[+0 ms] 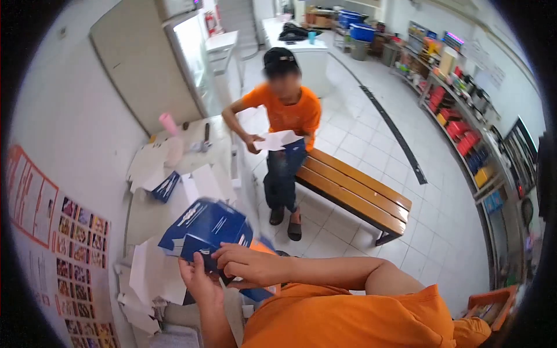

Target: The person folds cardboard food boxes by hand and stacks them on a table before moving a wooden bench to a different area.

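1. While both my hands work at its near side, the blue box (216, 225) lies just beyond my fingertips, held up in front of me, its printed panel facing upward and a flap jutting out on the left.
2. My left hand (206, 285) pinches the near edge from below, thumb up against the card.
3. My right hand (255, 265) comes in from the right, fingers bent and touching the near edge beside the left thumb; I cannot tell whether they grip or only press.
4. What any move turns on, I judge, is that near edge: both hands meet there, neither one nearer, and the far side has no hand on it. The box's longer run seems to slant across my fingertips, left flap to right end, though the angle leaves me unsure.
5. Past the far side, white card sheets (200, 181) and a smaller blue piece (166, 187) lie on the table (143, 213), so the table side looks the tighter one.
6. Farther left stands the wall with its photo sheet (81, 267), well apart from the box.
7. To the right, tiled floor (325, 235) runs toward the wooden bench (355, 188), giving more room there.
8. A co-worker (297, 110) sits on that bench, well apart from my hands, holding a white-and-blue carton (279, 141).
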Demonstrator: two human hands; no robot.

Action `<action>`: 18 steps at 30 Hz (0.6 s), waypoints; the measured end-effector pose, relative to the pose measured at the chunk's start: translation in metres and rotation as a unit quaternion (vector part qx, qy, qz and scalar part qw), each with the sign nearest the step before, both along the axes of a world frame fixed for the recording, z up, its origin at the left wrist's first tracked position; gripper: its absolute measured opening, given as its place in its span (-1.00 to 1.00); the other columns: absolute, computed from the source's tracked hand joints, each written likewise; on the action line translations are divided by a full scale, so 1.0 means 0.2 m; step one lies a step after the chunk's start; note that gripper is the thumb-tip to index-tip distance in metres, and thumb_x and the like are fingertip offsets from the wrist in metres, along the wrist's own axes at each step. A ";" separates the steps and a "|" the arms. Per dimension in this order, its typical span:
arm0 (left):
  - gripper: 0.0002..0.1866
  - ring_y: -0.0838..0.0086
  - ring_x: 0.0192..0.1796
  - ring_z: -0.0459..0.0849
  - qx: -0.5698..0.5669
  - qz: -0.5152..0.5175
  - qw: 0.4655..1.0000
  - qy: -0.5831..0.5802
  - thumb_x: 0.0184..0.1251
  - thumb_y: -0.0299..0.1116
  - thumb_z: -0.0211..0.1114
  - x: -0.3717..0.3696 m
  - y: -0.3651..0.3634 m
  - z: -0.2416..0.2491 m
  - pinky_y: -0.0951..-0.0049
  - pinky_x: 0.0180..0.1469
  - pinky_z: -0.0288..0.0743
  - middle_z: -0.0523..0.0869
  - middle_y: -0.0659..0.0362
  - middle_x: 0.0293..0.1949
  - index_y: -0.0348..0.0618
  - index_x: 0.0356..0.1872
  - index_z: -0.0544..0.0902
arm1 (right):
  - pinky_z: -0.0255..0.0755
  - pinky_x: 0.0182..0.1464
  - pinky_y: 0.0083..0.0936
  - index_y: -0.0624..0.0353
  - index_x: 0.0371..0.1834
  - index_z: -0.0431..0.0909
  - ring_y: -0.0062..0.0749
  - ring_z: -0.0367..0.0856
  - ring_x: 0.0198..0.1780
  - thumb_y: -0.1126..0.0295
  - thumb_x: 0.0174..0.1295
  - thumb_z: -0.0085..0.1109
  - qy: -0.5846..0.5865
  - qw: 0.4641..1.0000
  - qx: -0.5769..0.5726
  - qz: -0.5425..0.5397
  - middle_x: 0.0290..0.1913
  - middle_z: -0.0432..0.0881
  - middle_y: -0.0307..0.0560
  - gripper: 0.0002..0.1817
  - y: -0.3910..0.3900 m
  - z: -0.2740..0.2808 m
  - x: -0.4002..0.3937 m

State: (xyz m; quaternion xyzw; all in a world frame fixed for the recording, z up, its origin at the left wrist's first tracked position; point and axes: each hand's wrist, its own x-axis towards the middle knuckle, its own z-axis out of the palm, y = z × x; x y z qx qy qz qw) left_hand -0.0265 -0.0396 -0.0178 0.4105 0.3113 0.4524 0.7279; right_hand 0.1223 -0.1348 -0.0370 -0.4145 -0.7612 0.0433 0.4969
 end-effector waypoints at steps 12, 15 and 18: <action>-0.74 0.29 0.04 0.78 -0.010 -0.133 0.984 -0.117 0.64 -0.25 0.22 -0.03 -0.24 -0.32 0.27 0.07 0.75 0.73 0.05 0.08 -0.21 0.12 0.57 | 0.10 0.49 0.30 0.07 -0.18 0.67 -0.06 0.41 0.44 0.43 0.35 0.34 -0.055 0.975 -0.072 -0.205 0.13 0.59 -0.05 -0.94 -0.39 0.10 -0.16; -0.72 0.33 0.09 0.74 -0.049 -0.162 0.983 -0.076 0.67 -0.25 0.20 -0.09 -0.24 -0.32 0.31 0.10 0.69 0.73 0.08 0.09 -0.21 0.18 0.57 | 0.03 0.46 0.47 0.07 -0.22 0.58 0.00 0.43 0.41 0.39 0.22 0.40 -0.075 0.975 -0.021 -0.207 0.07 0.58 -0.10 -0.83 -0.41 0.03 -0.21; -0.70 0.34 0.12 0.72 -0.054 -0.165 0.972 -0.157 0.67 -0.26 0.19 -0.12 -0.44 -0.30 0.28 0.17 0.66 0.71 0.08 0.12 -0.22 0.22 0.55 | 0.24 0.42 0.28 0.07 -0.18 0.52 0.03 0.47 0.35 0.42 0.12 0.46 -0.033 0.961 0.016 -0.276 0.07 0.52 -0.05 -0.72 -0.40 -0.01 -0.28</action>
